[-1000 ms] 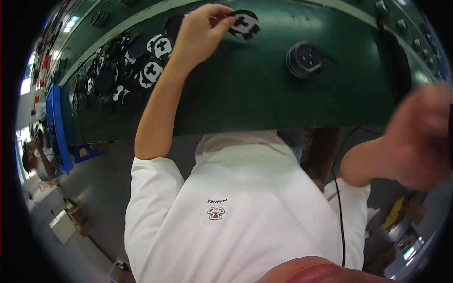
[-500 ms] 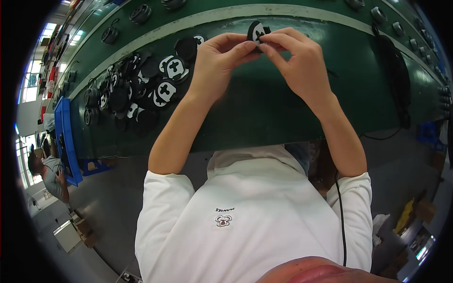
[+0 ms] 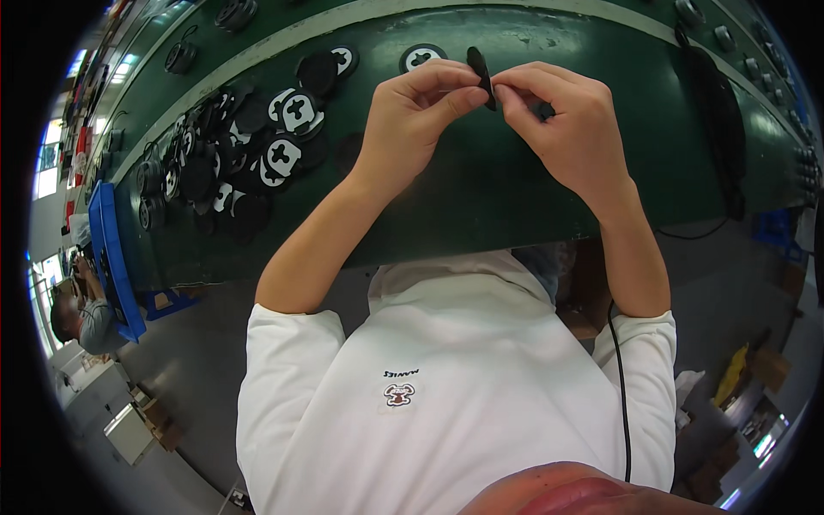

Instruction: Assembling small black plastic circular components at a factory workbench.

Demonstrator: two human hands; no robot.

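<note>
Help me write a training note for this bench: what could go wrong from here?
The thin black disc, seen nearly edge-on, is pinched in the left hand, with the right hand right beside it; it might slip and drop.
A black-and-white disc lies just beyond the left hand, which could nudge it.
The heap of overlapping discs might slide apart if the left forearm brushes it.
</note>
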